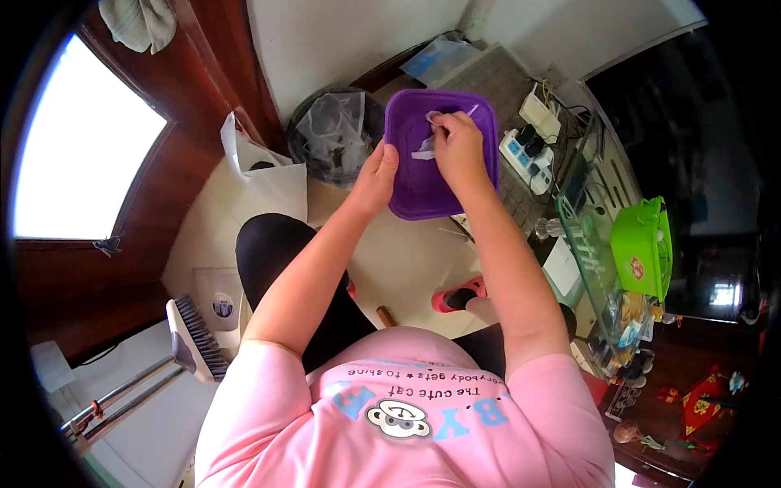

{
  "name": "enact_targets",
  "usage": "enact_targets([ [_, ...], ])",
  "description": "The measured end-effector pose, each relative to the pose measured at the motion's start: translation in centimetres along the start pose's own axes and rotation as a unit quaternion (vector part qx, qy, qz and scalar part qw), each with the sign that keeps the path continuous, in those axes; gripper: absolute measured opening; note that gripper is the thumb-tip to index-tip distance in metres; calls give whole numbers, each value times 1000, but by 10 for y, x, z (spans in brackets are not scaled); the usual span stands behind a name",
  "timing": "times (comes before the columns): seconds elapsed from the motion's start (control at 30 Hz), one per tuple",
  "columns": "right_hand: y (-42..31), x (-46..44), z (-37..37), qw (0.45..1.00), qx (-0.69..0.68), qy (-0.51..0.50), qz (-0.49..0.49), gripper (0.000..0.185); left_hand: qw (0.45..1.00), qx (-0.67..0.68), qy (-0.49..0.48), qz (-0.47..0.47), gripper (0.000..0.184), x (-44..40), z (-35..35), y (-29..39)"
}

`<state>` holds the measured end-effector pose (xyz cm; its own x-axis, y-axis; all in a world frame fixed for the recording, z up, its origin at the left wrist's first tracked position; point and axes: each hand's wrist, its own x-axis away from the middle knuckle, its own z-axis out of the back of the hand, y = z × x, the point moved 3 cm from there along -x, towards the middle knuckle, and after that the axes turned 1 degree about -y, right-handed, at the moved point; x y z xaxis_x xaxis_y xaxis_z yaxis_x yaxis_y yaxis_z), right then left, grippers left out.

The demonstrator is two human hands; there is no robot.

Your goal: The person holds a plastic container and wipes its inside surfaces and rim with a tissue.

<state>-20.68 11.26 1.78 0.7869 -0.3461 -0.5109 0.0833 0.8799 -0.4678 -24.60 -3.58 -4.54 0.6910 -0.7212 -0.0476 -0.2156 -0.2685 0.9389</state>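
A purple plastic basin (442, 195), squarish with rounded corners, is held out in front of my body. My left hand (377, 172) grips its left rim, the thumb on the inner side and the other fingers mostly hidden behind the wall. Inside the basin, my right hand (458, 146) is closed on a crumpled white tissue (426, 150), pinched between thumb and fingers. Part of the tissue hangs below the fingertips toward the basin's floor.
A bin (335, 134) lined with a clear bag stands just left of the basin. To the right are a power strip (526, 161), a glass shelf (579, 244) and a green bucket (639, 248). A broom (195, 337) and dustpan (220, 297) are at lower left.
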Motion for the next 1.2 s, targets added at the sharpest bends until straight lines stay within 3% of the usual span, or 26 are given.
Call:
enact_targets([
  [0.53, -25, 16, -37, 989, -68, -114, 58, 17, 998, 13, 38, -40, 56, -4, 12, -13],
  [0.63, -22, 25, -36, 980, -48, -184, 58, 17, 998, 24, 55, 12, 57, -6, 18, -20],
  [0.8, -28, 48, -26, 962, -75, -242, 100, 19, 995, 79, 60, -3, 60, -10, 19, -15],
  [1.0, -25, 21, 3, 934, -105, -337, 53, 19, 994, 81, 71, -2, 64, -16, 22, -17],
  [1.2, -40, -20, -1, 979, -77, -169, 79, 16, 995, 89, 42, -20, 65, -14, 18, -6],
])
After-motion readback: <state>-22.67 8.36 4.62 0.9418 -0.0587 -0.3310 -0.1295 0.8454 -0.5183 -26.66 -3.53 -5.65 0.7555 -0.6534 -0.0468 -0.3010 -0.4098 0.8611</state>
